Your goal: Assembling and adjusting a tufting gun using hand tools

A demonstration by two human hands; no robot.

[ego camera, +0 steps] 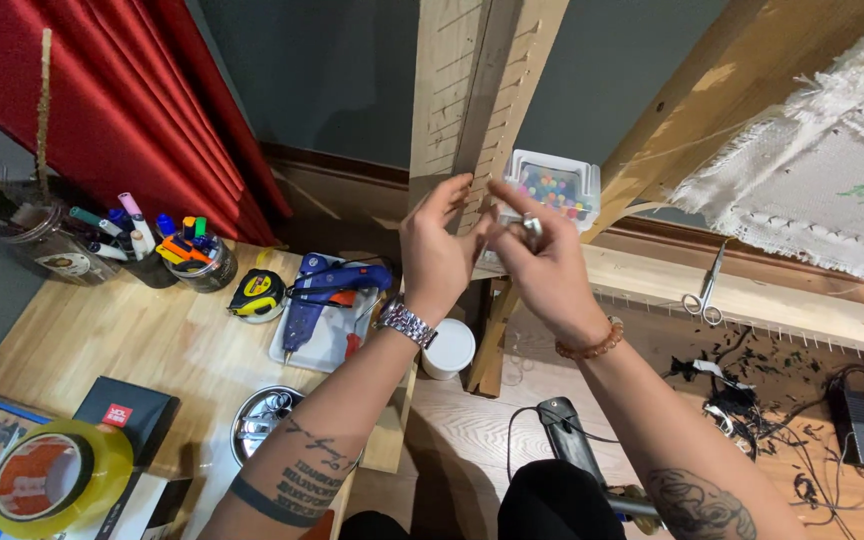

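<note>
Wooden frame beams [472,90] fill the background; a small metal piece [532,227] is pinched in the right hand's [542,265] grip, the left hand [437,250] is held loosely open beside it, scissors [704,290] well right.

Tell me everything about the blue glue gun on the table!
The glue gun is blue plastic with an orange trigger and a dark cord looping over it. It lies on its side on a white tray on the wooden table, nozzle end pointing toward the person. A yellow tape measure sits just beside it. Neither hand touches it; the left hand is raised above.
</note>
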